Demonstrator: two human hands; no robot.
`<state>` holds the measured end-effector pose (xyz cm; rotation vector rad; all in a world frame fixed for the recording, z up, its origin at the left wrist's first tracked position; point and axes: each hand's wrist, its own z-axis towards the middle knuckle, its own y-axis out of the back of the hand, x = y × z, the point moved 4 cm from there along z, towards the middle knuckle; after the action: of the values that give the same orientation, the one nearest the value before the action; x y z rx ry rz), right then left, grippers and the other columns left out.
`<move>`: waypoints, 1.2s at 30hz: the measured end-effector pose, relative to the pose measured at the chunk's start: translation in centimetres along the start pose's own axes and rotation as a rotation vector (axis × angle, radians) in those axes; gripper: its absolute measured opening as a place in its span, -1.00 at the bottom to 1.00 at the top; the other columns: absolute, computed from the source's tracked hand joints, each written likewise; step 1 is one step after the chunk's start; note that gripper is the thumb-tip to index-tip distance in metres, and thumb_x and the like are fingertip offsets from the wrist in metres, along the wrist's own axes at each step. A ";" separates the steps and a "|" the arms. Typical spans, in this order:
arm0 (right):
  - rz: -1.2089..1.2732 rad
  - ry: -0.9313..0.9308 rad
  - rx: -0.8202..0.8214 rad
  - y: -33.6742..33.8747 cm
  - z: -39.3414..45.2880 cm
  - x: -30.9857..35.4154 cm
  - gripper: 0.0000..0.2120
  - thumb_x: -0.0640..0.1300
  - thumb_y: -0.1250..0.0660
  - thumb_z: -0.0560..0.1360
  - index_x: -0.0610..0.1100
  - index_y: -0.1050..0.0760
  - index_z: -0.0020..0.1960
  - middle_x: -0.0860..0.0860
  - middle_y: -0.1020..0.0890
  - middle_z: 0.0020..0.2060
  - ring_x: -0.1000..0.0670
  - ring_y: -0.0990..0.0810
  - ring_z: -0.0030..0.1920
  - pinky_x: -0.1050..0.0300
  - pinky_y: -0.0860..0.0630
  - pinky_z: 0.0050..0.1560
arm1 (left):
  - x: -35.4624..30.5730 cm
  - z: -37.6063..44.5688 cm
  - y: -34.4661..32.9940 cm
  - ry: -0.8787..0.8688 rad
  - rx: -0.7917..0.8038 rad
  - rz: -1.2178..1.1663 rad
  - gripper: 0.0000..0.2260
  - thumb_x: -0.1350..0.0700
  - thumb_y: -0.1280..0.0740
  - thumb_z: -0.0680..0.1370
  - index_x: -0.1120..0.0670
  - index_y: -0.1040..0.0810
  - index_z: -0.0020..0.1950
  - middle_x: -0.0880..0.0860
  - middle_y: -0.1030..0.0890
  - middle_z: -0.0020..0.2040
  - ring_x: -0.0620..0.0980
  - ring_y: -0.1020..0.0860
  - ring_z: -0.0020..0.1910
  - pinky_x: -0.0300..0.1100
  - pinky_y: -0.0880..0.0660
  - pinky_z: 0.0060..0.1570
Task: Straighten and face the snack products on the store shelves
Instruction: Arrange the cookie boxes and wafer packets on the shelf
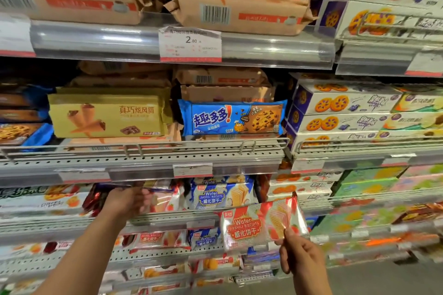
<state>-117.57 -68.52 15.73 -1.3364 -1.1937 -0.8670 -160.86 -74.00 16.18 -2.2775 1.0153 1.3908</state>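
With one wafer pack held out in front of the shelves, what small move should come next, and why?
Probably slide the red wafer pack, pinched by the right hand, into the strawberry wafer row beside the blue wafer packs. The left hand reaches into that row, seemingly holding a spot open.

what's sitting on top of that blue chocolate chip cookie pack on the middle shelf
Two tan packs are stacked above the blue cookie pack, the upper one showing a barcode. Whether they rest on it or sit behind it can't be told.

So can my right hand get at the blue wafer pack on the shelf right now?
Probably not as things stand: the right hand holds a red wafer pack, though nothing blocks the blue wafer pack.
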 end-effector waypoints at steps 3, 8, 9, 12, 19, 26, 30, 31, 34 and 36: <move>0.002 -0.027 0.019 -0.5 -0.1 -0.3 -0.33 0.12 -0.50 0.43 -0.52 -0.42 -0.29 -0.21 -0.39 -0.55 -0.02 -0.30 -0.56 0.20 -0.29 -0.55 | -0.1 -0.3 0.2 -0.012 0.002 -0.073 -0.79 0.28 -0.20 0.66 0.31 -0.57 -0.09 0.23 -0.68 -0.28 0.08 -0.58 -0.33 -0.15 -0.51 -0.40; -0.002 -0.050 0.019 -0.7 0.0 -0.7 -0.54 -0.09 -0.28 0.61 -0.42 -0.45 -0.32 -0.21 -0.40 -0.53 -0.03 -0.31 -0.55 0.18 -0.28 -0.56 | 0.6 -2.5 0.6 -0.078 0.011 -0.135 -0.73 0.21 -0.28 0.63 0.25 -0.55 -0.25 0.24 -0.62 -0.32 0.08 -0.55 -0.41 -0.12 -0.47 -0.33; -0.013 -0.054 0.014 -0.7 0.1 -0.9 -0.54 -0.11 -0.26 0.63 -0.43 -0.46 -0.31 -0.21 -0.40 -0.53 -0.03 -0.31 -0.55 0.18 -0.28 -0.56 | 1.4 -2.8 0.9 -0.089 -0.007 -0.118 -0.71 0.19 -0.31 0.62 0.25 -0.58 -0.28 0.23 -0.63 -0.32 0.10 -0.56 -0.37 -0.11 -0.48 -0.29; -0.042 -0.061 -0.002 -0.9 0.3 -1.2 -0.53 -0.11 -0.25 0.65 -0.39 -0.54 -0.33 -0.22 -0.39 -0.53 -0.02 -0.30 -0.55 0.20 -0.25 -0.54 | 3.3 -3.8 2.0 -0.094 -0.046 -0.066 -0.69 0.17 -0.37 0.57 0.18 -0.64 -0.39 0.23 -0.57 -0.30 0.14 -0.45 -0.27 -0.09 -0.36 -0.28; -0.070 -0.100 0.030 -3.4 0.9 -2.0 -0.52 -0.07 -0.28 0.62 -0.31 -0.53 -0.41 -0.21 -0.38 -0.53 -0.03 -0.28 -0.51 0.15 -0.17 -0.45 | 5.4 -7.0 3.3 -0.133 -0.051 -0.337 -0.69 0.23 -0.32 0.62 0.20 -0.47 -0.34 0.24 -0.53 -0.28 0.16 -0.55 -0.25 -0.01 -0.61 -0.13; -0.236 -0.088 0.176 -8.4 0.8 -2.3 -0.50 0.00 -0.29 0.63 -0.39 -0.52 -0.31 -0.27 -0.45 -0.49 -0.04 -0.36 -0.50 0.10 -0.27 -0.41 | 6.8 -9.4 5.9 -0.166 -0.065 -0.441 -0.74 0.28 -0.35 0.58 0.06 -0.31 -0.17 0.24 -0.65 -0.15 0.14 -0.65 -0.22 -0.08 -0.61 -0.26; -0.316 -0.086 0.249 -12.2 0.9 -2.5 -0.47 0.03 -0.30 0.62 -0.39 -0.53 -0.32 -0.24 -0.48 -0.48 -0.05 -0.37 -0.50 0.12 -0.30 -0.46 | 7.4 -10.6 7.2 -0.231 -0.070 -0.454 -0.80 0.26 -0.39 0.54 0.11 -0.38 0.01 0.23 -0.64 -0.08 0.16 -0.60 -0.17 0.02 -0.56 -0.15; -0.312 -0.085 0.251 -13.2 1.1 -2.6 -0.46 0.03 -0.29 0.63 -0.37 -0.51 -0.34 -0.23 -0.47 -0.49 -0.04 -0.35 -0.51 0.14 -0.29 -0.48 | 7.5 -10.9 7.8 -0.247 -0.095 -0.477 -0.80 0.24 -0.40 0.53 0.11 -0.40 0.03 0.22 -0.64 -0.09 0.16 -0.60 -0.17 0.04 -0.55 -0.13; -0.284 -0.091 0.274 -17.1 2.4 -3.2 -0.49 -0.03 -0.25 0.67 -0.32 -0.50 -0.36 -0.18 -0.42 -0.51 -0.03 -0.32 -0.51 0.11 -0.26 -0.40 | 7.4 -11.2 10.0 -0.274 -0.180 -0.550 -0.71 0.11 -0.45 0.42 0.07 -0.42 0.05 0.20 -0.59 -0.12 0.15 -0.59 -0.15 0.07 -0.55 -0.07; -0.225 -0.169 0.260 -19.9 3.7 -4.3 -0.56 -0.04 -0.25 0.67 -0.32 -0.54 -0.26 -0.09 -0.43 -0.53 0.00 -0.33 -0.53 0.14 -0.26 -0.42 | 7.4 -11.3 11.4 -0.285 -0.210 -0.572 -0.67 0.08 -0.45 0.39 0.06 -0.42 0.06 0.21 -0.55 -0.12 0.14 -0.57 -0.15 0.06 -0.56 -0.07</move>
<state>-138.29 -67.54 15.99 -1.0935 -1.5552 -0.7357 -159.16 -91.61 16.70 -2.1679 0.1124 1.5395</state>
